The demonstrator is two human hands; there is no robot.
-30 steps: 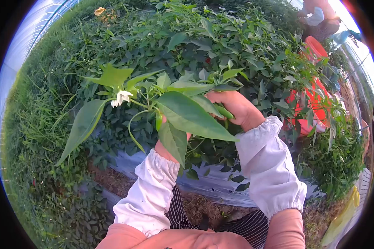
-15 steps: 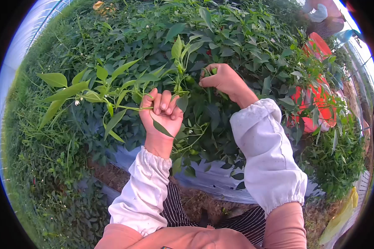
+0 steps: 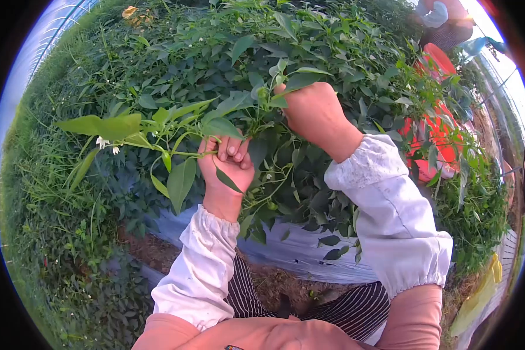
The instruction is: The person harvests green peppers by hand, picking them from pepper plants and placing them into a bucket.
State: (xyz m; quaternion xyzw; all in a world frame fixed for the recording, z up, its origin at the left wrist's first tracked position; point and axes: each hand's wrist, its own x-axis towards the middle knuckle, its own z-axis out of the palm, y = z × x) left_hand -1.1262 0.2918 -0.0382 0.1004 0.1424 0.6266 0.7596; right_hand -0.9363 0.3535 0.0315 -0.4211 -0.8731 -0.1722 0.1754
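Observation:
My left hand [image 3: 227, 165] is closed around a leafy pepper branch [image 3: 186, 153], which reaches out to the left with white flowers [image 3: 102, 142] and a small green pepper [image 3: 167, 161]. Up and to the right, my right hand [image 3: 318, 116] is curled among the upper leaves, its back toward me. A leaf [image 3: 306, 80] and the hand itself hide most of its fingers, so I cannot make out what they hold. A small round green pepper [image 3: 263, 93] hangs just left of it. Lower down, another green pepper [image 3: 272, 206] shows between stems.
Dense pepper plants [image 3: 175, 70] fill the bed ahead. Pale plastic sheeting [image 3: 297, 251] runs along its near edge, above bare soil [image 3: 280, 289]. Red-orange containers or bags [image 3: 440, 143] stand among plants at the right. Another person [image 3: 449, 20] is at the far right.
My right hand has moved slightly up and turned its back toward me; the green item seen in its fingers is now hidden. The left hand stays on the branch, whose leaves have shifted.

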